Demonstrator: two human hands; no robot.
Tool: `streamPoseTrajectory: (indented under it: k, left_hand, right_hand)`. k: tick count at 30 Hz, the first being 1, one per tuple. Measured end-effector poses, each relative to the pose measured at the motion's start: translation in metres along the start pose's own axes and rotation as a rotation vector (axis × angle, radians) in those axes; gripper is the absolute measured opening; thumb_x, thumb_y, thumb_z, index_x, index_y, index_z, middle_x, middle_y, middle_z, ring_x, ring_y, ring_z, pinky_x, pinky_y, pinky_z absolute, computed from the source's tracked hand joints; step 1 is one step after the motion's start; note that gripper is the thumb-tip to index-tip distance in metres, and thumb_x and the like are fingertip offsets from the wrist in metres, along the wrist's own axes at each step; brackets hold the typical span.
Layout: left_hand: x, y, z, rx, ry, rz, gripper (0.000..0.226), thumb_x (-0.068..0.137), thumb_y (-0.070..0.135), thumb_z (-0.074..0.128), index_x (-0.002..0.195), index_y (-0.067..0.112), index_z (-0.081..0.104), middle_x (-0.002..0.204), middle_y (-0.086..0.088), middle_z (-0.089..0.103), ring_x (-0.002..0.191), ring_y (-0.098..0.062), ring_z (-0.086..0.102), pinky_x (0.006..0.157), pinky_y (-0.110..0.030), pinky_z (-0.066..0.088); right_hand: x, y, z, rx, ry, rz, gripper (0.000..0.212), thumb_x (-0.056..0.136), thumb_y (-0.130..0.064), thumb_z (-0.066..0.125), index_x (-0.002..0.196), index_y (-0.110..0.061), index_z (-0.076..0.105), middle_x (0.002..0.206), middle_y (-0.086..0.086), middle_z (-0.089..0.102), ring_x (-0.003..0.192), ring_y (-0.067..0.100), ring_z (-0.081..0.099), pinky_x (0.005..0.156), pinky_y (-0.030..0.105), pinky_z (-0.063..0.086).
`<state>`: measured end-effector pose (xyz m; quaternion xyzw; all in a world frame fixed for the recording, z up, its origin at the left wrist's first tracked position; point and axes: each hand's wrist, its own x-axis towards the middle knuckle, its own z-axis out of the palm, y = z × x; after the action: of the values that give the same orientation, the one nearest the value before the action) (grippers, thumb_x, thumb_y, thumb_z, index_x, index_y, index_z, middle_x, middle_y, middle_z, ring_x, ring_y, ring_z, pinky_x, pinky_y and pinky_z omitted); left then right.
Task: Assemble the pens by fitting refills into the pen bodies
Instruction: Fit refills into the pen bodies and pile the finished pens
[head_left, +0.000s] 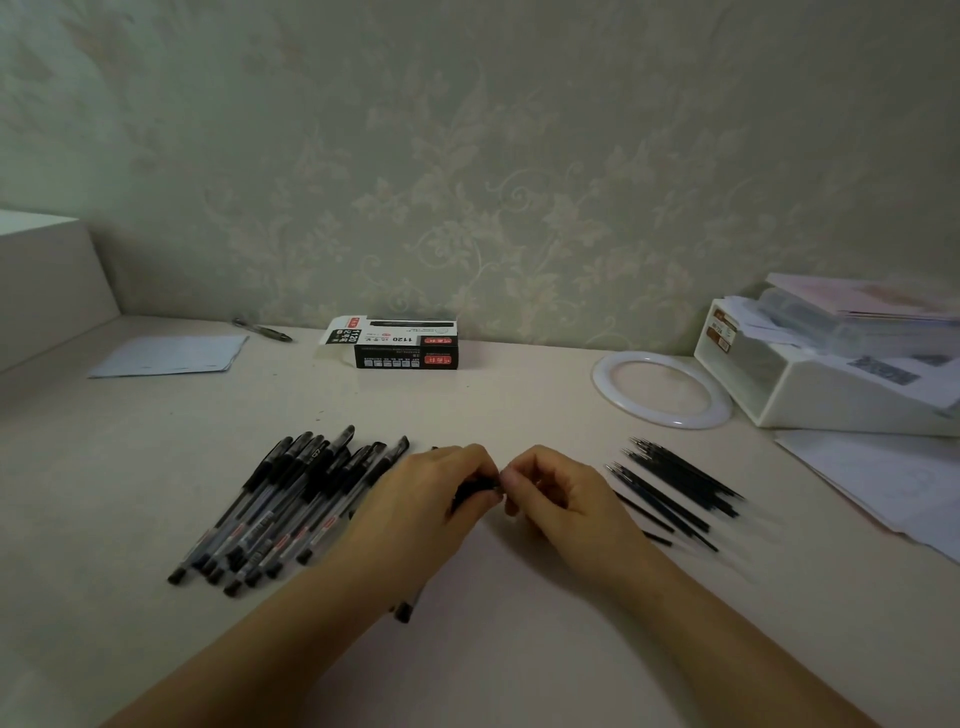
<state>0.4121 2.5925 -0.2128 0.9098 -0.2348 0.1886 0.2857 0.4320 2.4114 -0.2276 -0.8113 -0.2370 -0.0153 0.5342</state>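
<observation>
A pile of several black-capped clear pens lies left of centre on the desk. A loose bundle of thin dark refills lies to the right. Between them my left hand grips the black grip end of a pen body, whose other end sticks out below my wrist. My right hand meets it fingertip to fingertip and pinches a small part at the pen's tip. What that part is stays hidden by the fingers.
A black-and-white pen box stands open at the wall. A white ring and a white organiser tray with papers sit at the back right. A sheet of paper and a lone pen lie back left.
</observation>
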Motion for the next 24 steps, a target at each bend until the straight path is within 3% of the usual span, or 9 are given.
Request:
streamPoseTrajectory:
  k: [5, 9, 12, 15, 21, 24]
  left_hand:
    - [-0.0001, 0.0030, 0.0006, -0.001, 0.000, 0.017, 0.011, 0.091, 0.031, 0.062, 0.096, 0.022, 0.065, 0.080, 0.014, 0.060, 0.069, -0.003, 0.053, 0.065, -0.029, 0.050]
    - [0.0002, 0.0038, 0.0008, -0.017, 0.011, 0.028, 0.011, 0.092, 0.028, 0.062, 0.098, 0.020, 0.066, 0.081, 0.015, 0.060, 0.068, 0.000, 0.052, 0.065, -0.018, 0.045]
    - [-0.0011, 0.0036, 0.0016, -0.004, 0.024, 0.031, 0.011, 0.092, 0.027, 0.059, 0.097, 0.020, 0.066, 0.076, 0.018, 0.052, 0.068, -0.001, 0.049, 0.063, -0.015, 0.040]
    - [-0.0015, 0.0033, 0.0030, 0.001, 0.003, 0.050, 0.014, 0.094, 0.028, 0.054, 0.098, 0.021, 0.066, 0.077, 0.015, 0.055, 0.073, -0.003, 0.048, 0.065, -0.015, 0.038]
    - [0.0011, 0.0018, -0.0003, 0.055, 0.009, 0.116, 0.006, 0.090, 0.023, 0.064, 0.095, 0.020, 0.065, 0.082, 0.008, 0.061, 0.076, -0.010, 0.049, 0.068, -0.024, 0.042]
    - [0.0002, 0.0029, -0.0004, 0.092, 0.053, 0.115, 0.005, 0.088, 0.025, 0.066, 0.091, 0.024, 0.062, 0.079, 0.011, 0.057, 0.073, -0.011, 0.047, 0.065, -0.028, 0.042]
  right_hand:
    - [0.0001, 0.0012, 0.0004, -0.012, 0.014, -0.004, 0.036, 0.100, -0.032, 0.052, 0.067, -0.017, 0.055, 0.055, -0.009, 0.049, 0.052, 0.004, 0.041, 0.053, 0.016, 0.035]
    - [0.0008, -0.0008, 0.0015, 0.002, 0.029, -0.013, 0.039, 0.096, -0.047, 0.048, 0.068, -0.021, 0.057, 0.059, -0.009, 0.055, 0.055, 0.004, 0.047, 0.057, 0.019, 0.039]
    - [-0.0002, 0.0001, -0.0008, 0.004, -0.006, -0.012, 0.024, 0.099, -0.036, 0.053, 0.080, -0.024, 0.060, 0.067, -0.006, 0.060, 0.060, 0.006, 0.050, 0.059, 0.021, 0.042]
    - [-0.0005, 0.0013, -0.0018, 0.010, -0.011, -0.027, 0.027, 0.101, -0.027, 0.052, 0.075, -0.021, 0.056, 0.061, -0.008, 0.051, 0.057, 0.006, 0.043, 0.056, 0.019, 0.037]
    - [0.0006, 0.0020, -0.0004, -0.023, 0.012, -0.040, 0.045, 0.103, -0.029, 0.046, 0.062, -0.010, 0.045, 0.052, -0.010, 0.039, 0.051, 0.005, 0.034, 0.052, 0.018, 0.030]
    - [0.0002, -0.0001, 0.0026, 0.011, 0.041, -0.007, 0.052, 0.101, -0.045, 0.041, 0.059, -0.015, 0.045, 0.051, -0.009, 0.042, 0.049, 0.005, 0.037, 0.052, 0.015, 0.032]
